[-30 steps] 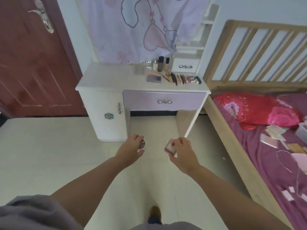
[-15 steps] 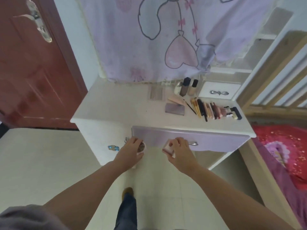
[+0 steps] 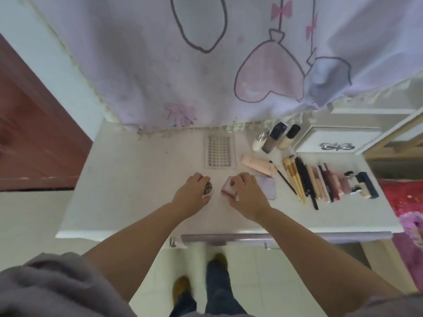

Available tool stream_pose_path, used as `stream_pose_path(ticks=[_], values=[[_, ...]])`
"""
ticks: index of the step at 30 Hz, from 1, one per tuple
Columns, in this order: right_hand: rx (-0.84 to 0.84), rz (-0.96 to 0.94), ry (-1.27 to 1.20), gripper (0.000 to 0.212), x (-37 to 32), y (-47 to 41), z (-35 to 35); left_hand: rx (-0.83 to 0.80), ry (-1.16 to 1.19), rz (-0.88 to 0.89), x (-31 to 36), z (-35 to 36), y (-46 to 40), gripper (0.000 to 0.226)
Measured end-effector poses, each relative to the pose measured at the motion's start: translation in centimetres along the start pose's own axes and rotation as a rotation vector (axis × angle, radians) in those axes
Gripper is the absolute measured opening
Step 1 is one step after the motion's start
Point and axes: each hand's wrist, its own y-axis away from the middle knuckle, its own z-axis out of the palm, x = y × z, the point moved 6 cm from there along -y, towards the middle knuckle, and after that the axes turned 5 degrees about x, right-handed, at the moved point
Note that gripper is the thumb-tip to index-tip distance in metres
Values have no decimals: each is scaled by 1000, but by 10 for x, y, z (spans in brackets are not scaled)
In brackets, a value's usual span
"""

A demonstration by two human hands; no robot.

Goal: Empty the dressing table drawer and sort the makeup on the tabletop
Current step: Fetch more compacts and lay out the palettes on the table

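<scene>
Two hands now hover over the white counter (image 3: 128, 179) at frame centre, having risen from drawer-front level half a second ago: the left hand (image 3: 193, 191) grips a small round patterned compact (image 3: 208, 188), the right hand (image 3: 246, 193) grips a pinkish square case (image 3: 227, 189). No lettering is legible on either, nor on the brushes and sticks (image 3: 320, 181) lined up at right.

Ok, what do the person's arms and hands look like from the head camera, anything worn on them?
Both forearms are bare from above the elbow. The left hand and right hand show no gloves, rings or watch. Loose greyish-mauve sleeves bunch at the upper arms, at the frame's bottom corners.
</scene>
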Motion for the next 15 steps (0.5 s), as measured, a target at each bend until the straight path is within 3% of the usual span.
stream_pose_path(ticks=[6,9,15], values=[[-119,-143,120,40,15,-47,22,-69,-20,-54,-9,26,-45,53],[-147,-164,150,53,26,-53,25,-64,-86,-18,-10,34,-52,54],[-50,-167,118,41,30,-51,23,-50,-78,10,-19,38,-41,73]])
